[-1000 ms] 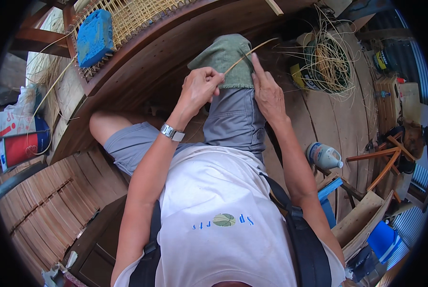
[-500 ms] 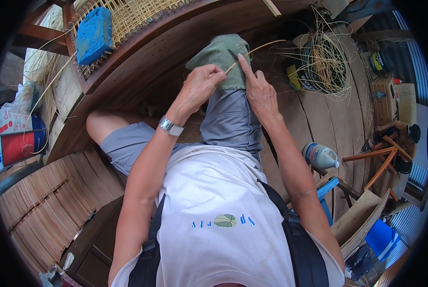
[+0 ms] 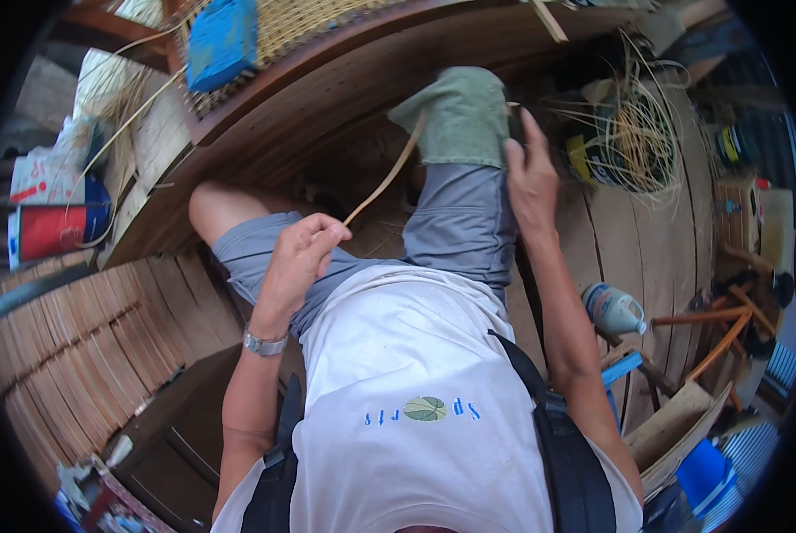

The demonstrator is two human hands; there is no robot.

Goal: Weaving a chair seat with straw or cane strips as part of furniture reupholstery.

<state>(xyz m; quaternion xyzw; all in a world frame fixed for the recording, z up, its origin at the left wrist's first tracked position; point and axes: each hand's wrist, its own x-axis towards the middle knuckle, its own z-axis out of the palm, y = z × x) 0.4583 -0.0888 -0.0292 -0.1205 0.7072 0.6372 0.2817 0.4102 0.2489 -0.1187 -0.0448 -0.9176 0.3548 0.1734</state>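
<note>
A long, thin, tan cane strip (image 3: 384, 185) is pinched at its lower end in my left hand (image 3: 302, 259), which is closed in front of my thigh. The strip curves up to the left edge of a green cloth (image 3: 464, 120) draped over my raised knee; beyond that its course is hidden. At the right edge of the cloth is my right hand (image 3: 534, 186), its forefinger and thumb reaching up along the knee. Something dark shows between them, too blurred to name. The other fingers are curled out of sight.
A wooden frame with woven cane (image 3: 322, 35) bears a blue block (image 3: 223, 44). Loose cane strips fill a dark bucket (image 3: 633, 147) at the right. A plastic jug (image 3: 613, 308) stands on the plank floor. Stacked wood slats (image 3: 87, 355) are at left, a red-and-blue container (image 3: 56, 231) above.
My left hand has moved down and left from the knee, drawing the cane strip with it. My right hand stays by the knee, slightly lower. The whole view has shifted a little.
</note>
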